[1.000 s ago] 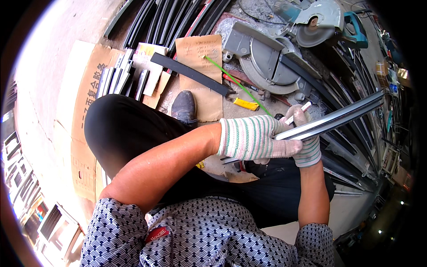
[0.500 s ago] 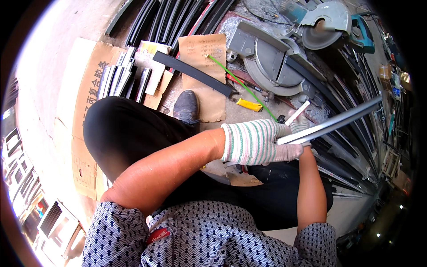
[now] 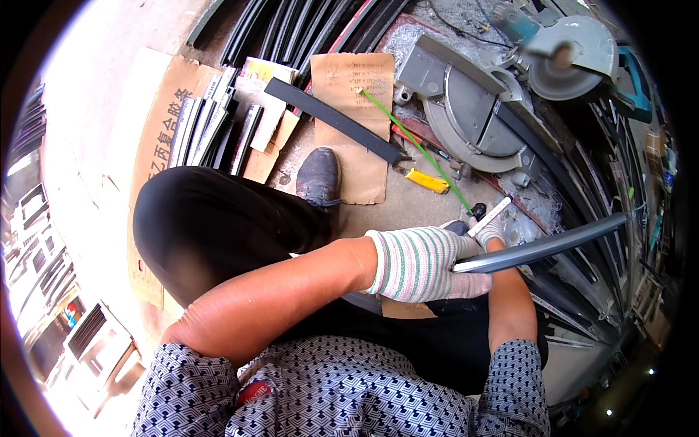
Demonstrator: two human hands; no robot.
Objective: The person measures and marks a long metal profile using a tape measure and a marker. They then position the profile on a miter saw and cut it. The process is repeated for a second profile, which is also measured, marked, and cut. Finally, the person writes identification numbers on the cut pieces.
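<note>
My left hand [image 3: 429,265], in a white glove with green and pink stripes, grips one end of a long, slightly curved dark grey strip [image 3: 542,244], which points right. Beyond it my right hand [image 3: 491,231], also gloved, is partly hidden behind the strip. A short white stick [image 3: 489,217] rises from its fingers, which look closed around it. Near that stick lies the black end [image 3: 478,210] of a thin green rod [image 3: 419,146]. A yellow utility knife [image 3: 427,180] rests on the floor to the left of it.
A miter saw [image 3: 477,116] with a round blade [image 3: 564,73] stands at the far right. A dark strip [image 3: 331,120] crosses a brown cardboard sheet [image 3: 353,171]. Short cut pieces [image 3: 207,124] are bundled at left. Long black strips [image 3: 284,33] lie behind, with more along the right side.
Both hands have come lower in the view, bringing the grey strip and white stick along. The strip lies flatter, its far end lower. The whole view has shifted slightly.
</note>
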